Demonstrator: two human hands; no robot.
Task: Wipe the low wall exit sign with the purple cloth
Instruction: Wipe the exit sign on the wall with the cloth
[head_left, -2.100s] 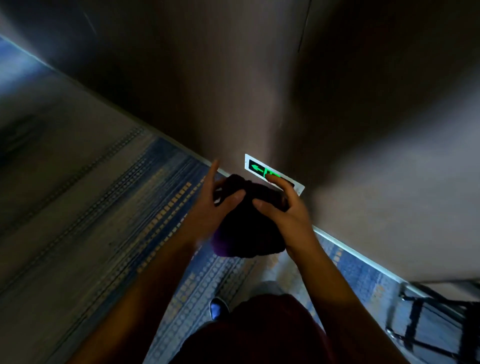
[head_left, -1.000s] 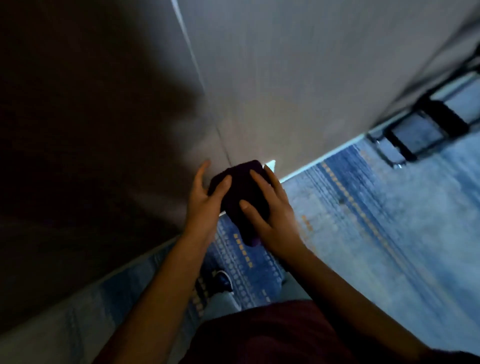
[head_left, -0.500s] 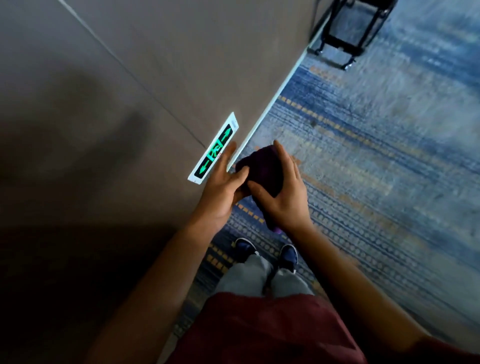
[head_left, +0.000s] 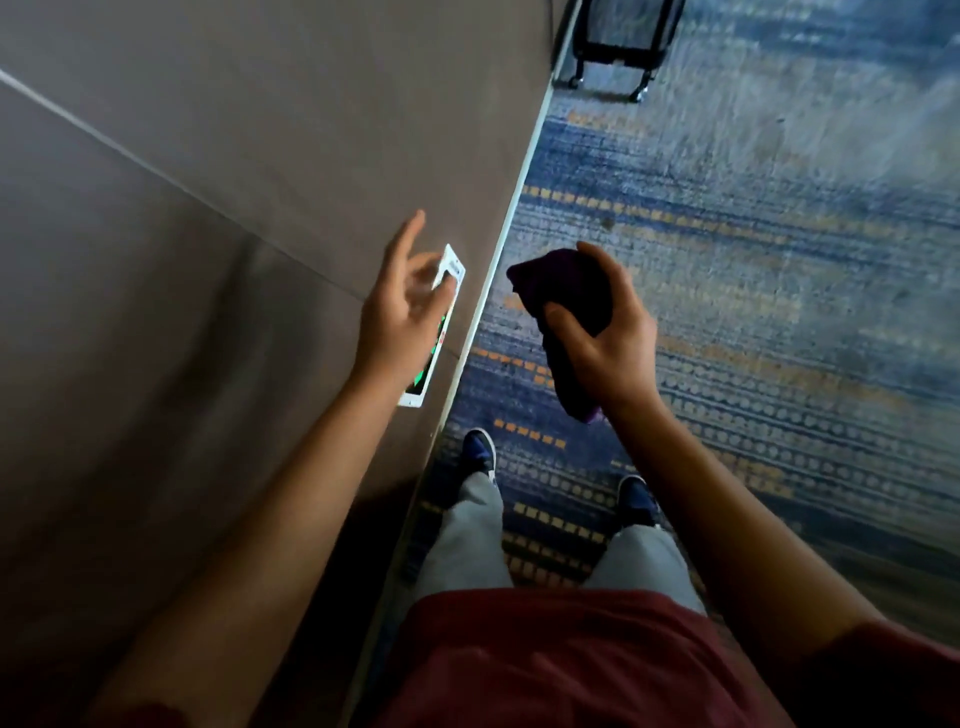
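The exit sign (head_left: 422, 382), a narrow white plate with green glowing marks, is fixed low on the grey wall just above the skirting. My left hand (head_left: 397, 312) hovers in front of it with fingers spread and holds nothing; it covers the sign's middle. My right hand (head_left: 605, 332) is out over the carpet, to the right of the sign and away from the wall, with its fingers closed around the bunched dark purple cloth (head_left: 558, 291). A tail of the cloth hangs below the palm.
The grey wall (head_left: 218, 218) fills the left, meeting a blue and orange patterned carpet (head_left: 753, 270) along a pale skirting strip. A black wheeled cart (head_left: 621, 47) stands at the top by the wall. My feet (head_left: 480, 452) stand below the sign.
My hands have separated: the left let go of the cloth and moved in front of the sign, while the right drew the cloth away over the carpet. The view swung further right.
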